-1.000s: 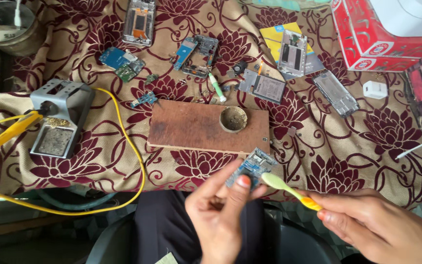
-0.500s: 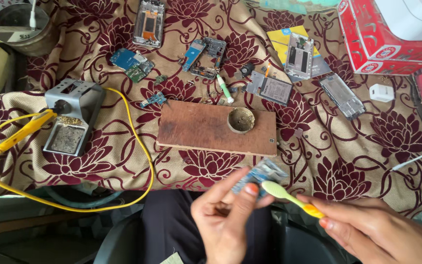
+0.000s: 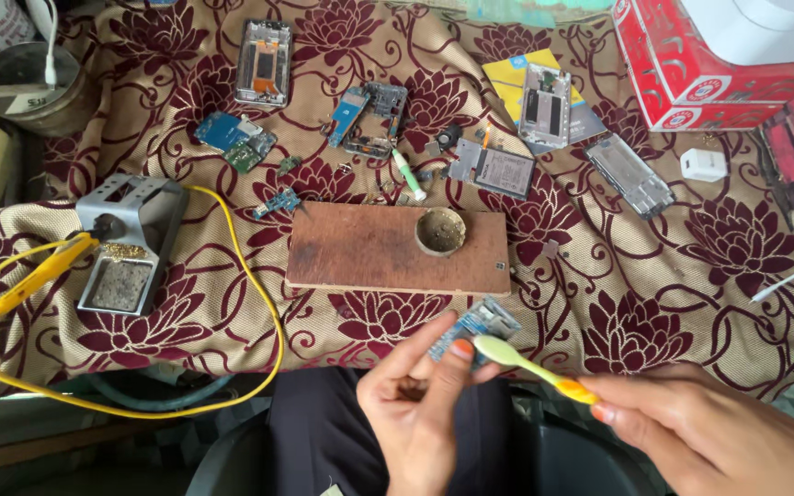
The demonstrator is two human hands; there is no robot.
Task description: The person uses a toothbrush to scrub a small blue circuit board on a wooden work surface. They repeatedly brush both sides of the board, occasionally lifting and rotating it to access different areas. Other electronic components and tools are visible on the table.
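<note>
- Left hand [image 3: 415,413], bottom centre: palm up toward camera, fingers curled, grip pinching a small blue circuit board [image 3: 476,326] between thumb and fingertips.
- Board sits just below the lower edge of the wooden block [image 3: 369,248], tilted, held above the lap.
- Right hand [image 3: 709,436], bottom right: fingers closed around the orange handle of a toothbrush [image 3: 530,365]; pale green head lies on the board.
- Brush runs diagonally, head up-left.
- Floral-cloth surface [image 3: 673,276] carries phone parts; soldering stand [image 3: 126,243] at left, yellow cable looping round it.
</note>
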